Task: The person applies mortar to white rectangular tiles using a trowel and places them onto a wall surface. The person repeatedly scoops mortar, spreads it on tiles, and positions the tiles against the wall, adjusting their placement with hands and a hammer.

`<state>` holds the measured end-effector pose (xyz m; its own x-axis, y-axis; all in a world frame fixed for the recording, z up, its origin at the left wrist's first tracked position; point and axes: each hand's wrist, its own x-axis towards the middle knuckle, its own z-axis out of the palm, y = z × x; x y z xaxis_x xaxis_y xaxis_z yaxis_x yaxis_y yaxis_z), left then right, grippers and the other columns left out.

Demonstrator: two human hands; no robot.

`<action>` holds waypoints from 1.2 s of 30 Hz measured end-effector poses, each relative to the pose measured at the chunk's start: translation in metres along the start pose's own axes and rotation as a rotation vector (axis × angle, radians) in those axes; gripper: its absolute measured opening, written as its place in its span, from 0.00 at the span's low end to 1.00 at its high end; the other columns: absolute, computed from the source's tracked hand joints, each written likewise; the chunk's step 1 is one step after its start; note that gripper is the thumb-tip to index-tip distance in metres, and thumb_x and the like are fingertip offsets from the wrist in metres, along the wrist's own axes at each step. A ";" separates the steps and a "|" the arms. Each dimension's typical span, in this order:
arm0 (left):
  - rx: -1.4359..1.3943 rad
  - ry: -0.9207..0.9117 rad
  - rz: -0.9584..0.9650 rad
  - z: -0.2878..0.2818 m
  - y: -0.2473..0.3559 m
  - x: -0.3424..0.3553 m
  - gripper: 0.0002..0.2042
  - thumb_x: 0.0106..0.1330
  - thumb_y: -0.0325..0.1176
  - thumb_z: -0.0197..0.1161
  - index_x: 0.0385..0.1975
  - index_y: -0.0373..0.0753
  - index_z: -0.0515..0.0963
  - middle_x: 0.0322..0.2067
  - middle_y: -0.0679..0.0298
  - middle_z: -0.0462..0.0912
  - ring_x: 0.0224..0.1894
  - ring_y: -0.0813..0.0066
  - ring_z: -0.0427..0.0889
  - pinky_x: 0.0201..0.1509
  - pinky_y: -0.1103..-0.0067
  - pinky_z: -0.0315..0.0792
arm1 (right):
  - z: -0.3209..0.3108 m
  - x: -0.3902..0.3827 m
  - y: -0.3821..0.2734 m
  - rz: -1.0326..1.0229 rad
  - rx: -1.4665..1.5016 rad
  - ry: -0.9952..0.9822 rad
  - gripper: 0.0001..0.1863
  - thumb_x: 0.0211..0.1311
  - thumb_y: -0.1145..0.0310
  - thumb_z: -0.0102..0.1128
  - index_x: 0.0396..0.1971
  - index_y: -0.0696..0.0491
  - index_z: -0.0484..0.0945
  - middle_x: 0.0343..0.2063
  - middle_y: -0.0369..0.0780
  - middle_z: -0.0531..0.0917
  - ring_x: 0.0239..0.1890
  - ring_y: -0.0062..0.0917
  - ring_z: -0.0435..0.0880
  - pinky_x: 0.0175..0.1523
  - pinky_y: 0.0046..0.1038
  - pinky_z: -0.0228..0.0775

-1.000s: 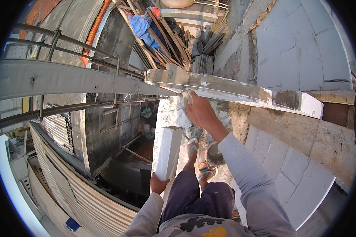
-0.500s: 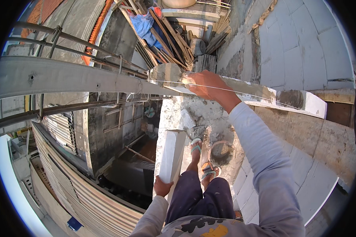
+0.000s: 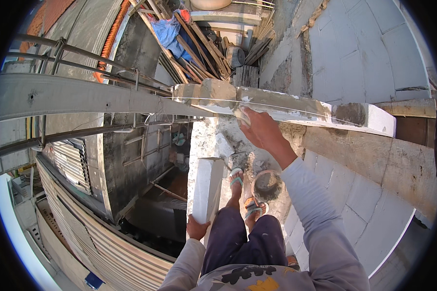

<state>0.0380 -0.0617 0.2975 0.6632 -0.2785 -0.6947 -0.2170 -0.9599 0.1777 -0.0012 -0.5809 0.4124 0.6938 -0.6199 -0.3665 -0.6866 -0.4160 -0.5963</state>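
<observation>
My left hand (image 3: 197,227) is wrapped round the lower end of a long pale lightweight block (image 3: 207,186), which stands tilted beside my left leg. My right hand (image 3: 262,128) is closed at the near face of a low course of white blocks (image 3: 296,110). A small, pale, mortar-coloured piece shows at its fingertips; I cannot make out its kind. Grey mortar is smeared along the top of this course, and a thin white string (image 3: 272,105) runs along it. A round bucket (image 3: 267,185) with grey stuff inside stands near my sandalled feet.
A white block chunk (image 3: 223,145) lies on the rough ledge. To the left, the ledge drops into a deep opening (image 3: 155,208). A grey metal beam (image 3: 82,96) and scaffold pipes (image 3: 73,136) reach in from the left. Timber planks (image 3: 204,46) and a blue tarp (image 3: 166,33) lie beyond.
My right hand has come off the top of the block course and down its near face, towards me. My left hand keeps its hold on the block. The whole view has shifted slightly.
</observation>
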 end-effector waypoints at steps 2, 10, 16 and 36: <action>0.015 -0.004 -0.009 0.001 -0.002 0.000 0.43 0.42 0.48 0.84 0.54 0.32 0.67 0.46 0.42 0.83 0.49 0.38 0.83 0.53 0.53 0.77 | -0.005 -0.004 0.001 -0.105 -0.051 -0.054 0.26 0.66 0.60 0.62 0.61 0.55 0.77 0.42 0.53 0.87 0.47 0.50 0.85 0.55 0.47 0.77; 0.023 0.023 0.012 0.001 0.002 -0.004 0.43 0.41 0.47 0.84 0.53 0.32 0.67 0.47 0.42 0.82 0.50 0.39 0.83 0.54 0.53 0.76 | -0.029 -0.042 0.022 -0.059 0.038 0.149 0.27 0.67 0.61 0.60 0.63 0.58 0.75 0.47 0.54 0.85 0.51 0.54 0.83 0.60 0.47 0.74; 0.053 0.027 0.060 -0.004 0.008 -0.004 0.42 0.41 0.47 0.84 0.52 0.32 0.67 0.45 0.42 0.83 0.47 0.38 0.84 0.52 0.53 0.77 | 0.012 0.000 0.003 -0.074 0.069 -0.036 0.27 0.68 0.62 0.58 0.63 0.60 0.74 0.49 0.57 0.84 0.51 0.53 0.82 0.61 0.48 0.73; 0.060 -0.041 0.007 0.004 -0.009 -0.013 0.43 0.42 0.48 0.83 0.54 0.32 0.66 0.48 0.42 0.82 0.50 0.39 0.83 0.56 0.53 0.76 | 0.047 0.008 -0.016 -0.232 0.012 0.244 0.23 0.68 0.62 0.61 0.61 0.53 0.77 0.39 0.49 0.86 0.45 0.46 0.81 0.52 0.44 0.77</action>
<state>0.0284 -0.0495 0.3024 0.6322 -0.2821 -0.7217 -0.2647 -0.9540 0.1410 0.0255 -0.5485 0.3852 0.7580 -0.6511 -0.0385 -0.5123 -0.5578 -0.6530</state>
